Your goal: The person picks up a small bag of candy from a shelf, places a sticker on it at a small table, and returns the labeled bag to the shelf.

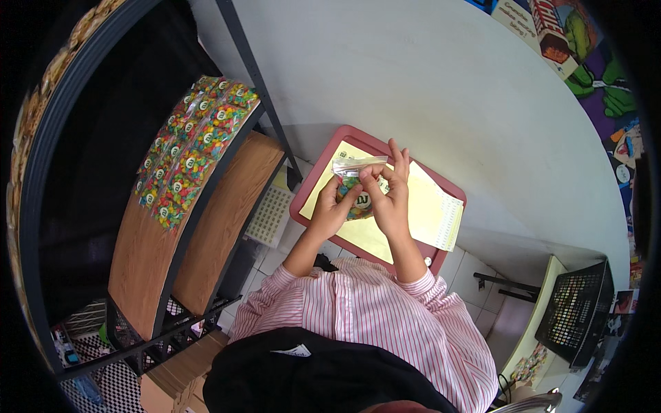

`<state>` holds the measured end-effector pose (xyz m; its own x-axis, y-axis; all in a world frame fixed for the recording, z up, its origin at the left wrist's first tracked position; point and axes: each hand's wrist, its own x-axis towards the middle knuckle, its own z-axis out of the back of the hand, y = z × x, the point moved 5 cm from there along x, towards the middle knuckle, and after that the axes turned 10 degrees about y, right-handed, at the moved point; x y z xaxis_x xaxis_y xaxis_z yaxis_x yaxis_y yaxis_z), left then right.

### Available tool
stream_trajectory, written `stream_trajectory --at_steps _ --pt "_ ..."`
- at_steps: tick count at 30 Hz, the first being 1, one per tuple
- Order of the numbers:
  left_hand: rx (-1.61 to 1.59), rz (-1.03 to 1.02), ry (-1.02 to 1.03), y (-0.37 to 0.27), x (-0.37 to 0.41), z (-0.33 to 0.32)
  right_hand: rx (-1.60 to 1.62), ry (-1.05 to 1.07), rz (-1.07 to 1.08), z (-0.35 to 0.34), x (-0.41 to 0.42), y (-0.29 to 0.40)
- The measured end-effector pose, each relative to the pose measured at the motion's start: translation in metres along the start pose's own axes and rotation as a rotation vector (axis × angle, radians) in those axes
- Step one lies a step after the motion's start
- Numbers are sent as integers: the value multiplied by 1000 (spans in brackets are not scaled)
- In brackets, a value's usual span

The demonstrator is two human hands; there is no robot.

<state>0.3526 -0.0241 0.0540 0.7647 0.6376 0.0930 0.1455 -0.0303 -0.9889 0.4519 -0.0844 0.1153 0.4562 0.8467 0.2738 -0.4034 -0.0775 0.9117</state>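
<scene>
A clear zip-top plastic bag (357,211) of colourful sweets is held up between both hands, with a round printed sticker (363,200) on its front. My left hand (333,207) grips the bag's left side, its thumb lying across the front. With thumb and index finger my right hand (391,199) pinches the bag's upper right, just below the zip strip (356,164); its other fingers point upward. Beneath the hands, a dark red tray (316,161) holds pale yellow sticker backing sheets (426,209). The hands hide part of the tray and bag.
On the left, a wood-topped shelf (135,258) carries rows of filled sweet bags (190,163). A lower shelf (227,206) and a sticker sheet (269,216) are beside the tray. A black basket (573,310) stands at right. Behind the tray rises a white wall (413,77).
</scene>
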Motion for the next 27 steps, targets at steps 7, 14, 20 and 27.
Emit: stream_trajectory --at_steps 7,14,20,27 --pt "17 -114 -57 -16 -4 5 46 51 -60 -16 3 -3" --pt "47 -96 -6 -11 -6 7 27 59 -43 -21 4 -4" --pt "100 -196 -71 -16 -8 5 -36 22 -10 -21 2 0" --pt "167 -249 -112 -22 -16 -3 -42 -1 54 -19 -3 0"
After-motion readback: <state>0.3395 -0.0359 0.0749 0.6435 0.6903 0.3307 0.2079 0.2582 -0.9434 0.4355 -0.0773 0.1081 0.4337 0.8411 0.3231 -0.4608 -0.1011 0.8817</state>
